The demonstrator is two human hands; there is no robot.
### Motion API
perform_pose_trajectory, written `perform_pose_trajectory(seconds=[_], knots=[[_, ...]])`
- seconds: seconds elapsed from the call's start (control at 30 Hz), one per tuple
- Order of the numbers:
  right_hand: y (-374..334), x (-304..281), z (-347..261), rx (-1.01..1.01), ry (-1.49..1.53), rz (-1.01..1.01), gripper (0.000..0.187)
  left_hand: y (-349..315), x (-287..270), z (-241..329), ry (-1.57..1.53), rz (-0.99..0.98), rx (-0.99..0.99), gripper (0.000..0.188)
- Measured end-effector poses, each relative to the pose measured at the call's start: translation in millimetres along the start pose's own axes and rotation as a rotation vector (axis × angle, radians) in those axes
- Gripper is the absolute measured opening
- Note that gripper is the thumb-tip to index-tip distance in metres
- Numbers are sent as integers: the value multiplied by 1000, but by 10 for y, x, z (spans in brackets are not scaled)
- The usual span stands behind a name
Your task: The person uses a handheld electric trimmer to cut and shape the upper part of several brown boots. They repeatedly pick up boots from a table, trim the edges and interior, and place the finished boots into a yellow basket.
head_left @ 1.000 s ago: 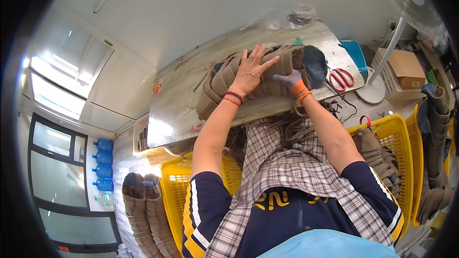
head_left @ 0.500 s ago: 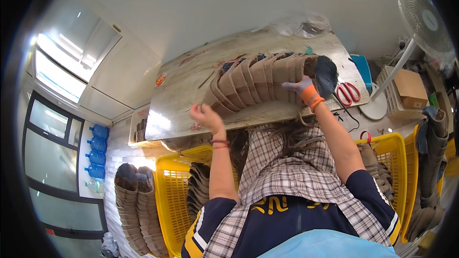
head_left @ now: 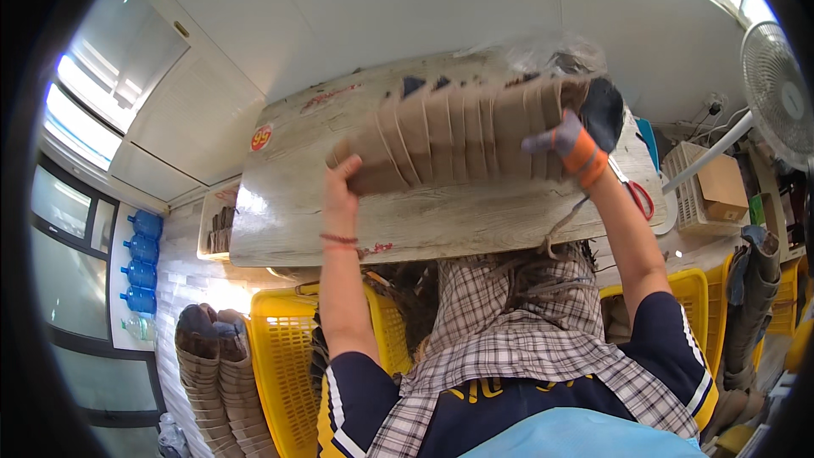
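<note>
A long row of nested brown pieces, which look like shoe uppers (head_left: 449, 136), stretches across the worktable (head_left: 288, 220). Fuzzy lining and a dark blue piece show at its right end. My bare left hand (head_left: 342, 182) grips the left end, its thumb over the near side. On the right end, my right hand (head_left: 566, 146), in a grey and orange glove, presses with the thumb along the front; its other fingers are mostly hidden. The row is blurred by motion. Red-handled scissors (head_left: 638, 198) lie beside my right wrist, partly covered by it.
Yellow baskets (head_left: 280, 348) stand on both sides of my lap. More stacked brown pieces (head_left: 203, 373) are on the floor at left. A fan (head_left: 776, 93) rises at the right, near a cardboard box (head_left: 721, 187). Clear plastic (head_left: 551, 55) lies at the table's back.
My left hand has gone from free above the table to gripping the row's left end. The row has straightened from its curve, and its left end has shifted left.
</note>
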State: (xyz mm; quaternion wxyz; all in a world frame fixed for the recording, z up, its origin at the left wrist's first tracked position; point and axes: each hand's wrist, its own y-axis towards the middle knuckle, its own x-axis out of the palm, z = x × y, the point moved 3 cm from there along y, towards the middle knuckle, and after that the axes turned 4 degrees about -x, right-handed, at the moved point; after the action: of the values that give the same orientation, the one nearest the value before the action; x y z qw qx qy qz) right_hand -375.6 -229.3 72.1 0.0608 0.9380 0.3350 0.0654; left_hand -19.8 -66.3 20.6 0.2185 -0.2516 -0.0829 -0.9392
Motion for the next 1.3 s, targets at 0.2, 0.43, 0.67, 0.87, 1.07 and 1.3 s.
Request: perform_pose_trajectory(seconds=[0.2, 0.43, 0.67, 0.87, 1.07, 1.3], knots=[[1558, -472, 101, -249, -246, -16, 51, 1467, -28, 206, -63, -80, 106, 45], [2468, -781, 1052, 51, -413, 268, 77, 2473, -513, -549, 90, 175, -74, 56], [1868, -973, 1035, 224, -769, 537, 77, 2176, -725, -644, 960, 609, 135, 76], [-584, -603, 649, 16, -502, 507, 41, 1471, -876, -840, 1522, 245, 153, 74], [-1943, -86, 1052, -150, -1321, 503, 43, 1248, 592, -1778, 1692, -321, 533, 64], [-2355, 126, 1069, -425, -986, 138, 35, -663, 2294, -2658, 1247, -1378, 611, 53]])
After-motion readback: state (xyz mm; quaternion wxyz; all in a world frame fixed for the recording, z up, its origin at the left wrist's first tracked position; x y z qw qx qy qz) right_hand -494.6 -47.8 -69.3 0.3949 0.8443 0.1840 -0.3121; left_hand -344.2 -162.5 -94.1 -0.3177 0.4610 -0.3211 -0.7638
